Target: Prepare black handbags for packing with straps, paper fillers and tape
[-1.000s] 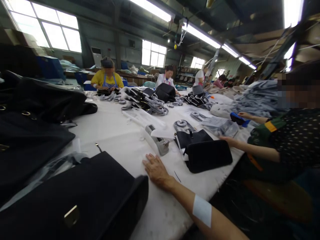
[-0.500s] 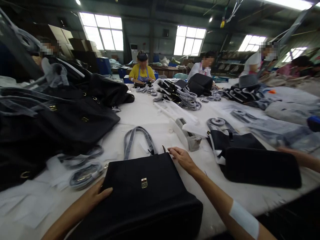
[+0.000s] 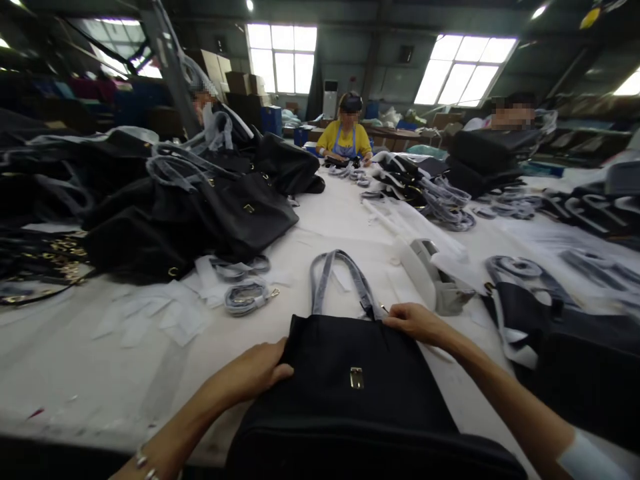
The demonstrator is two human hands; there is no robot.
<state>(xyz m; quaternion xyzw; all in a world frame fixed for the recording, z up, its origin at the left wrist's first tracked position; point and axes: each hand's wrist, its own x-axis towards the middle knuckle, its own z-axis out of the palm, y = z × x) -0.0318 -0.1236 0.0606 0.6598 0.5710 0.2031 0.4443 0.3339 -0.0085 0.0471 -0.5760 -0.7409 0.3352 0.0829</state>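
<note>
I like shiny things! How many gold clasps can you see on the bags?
2. One sits on the front of the black bag under both hands; another on a bag in the pile at left. More may be hidden.

I work at a long white bench (image 3: 330,227) in a dim factory hall with grey walls. Tall paned windows (image 3: 283,59) glow bright beyond the bench's far edge, and small ceiling lamps (image 3: 249,5) shine among dark beams; cardboard boxes (image 3: 240,83) are stacked below the windows.
</note>
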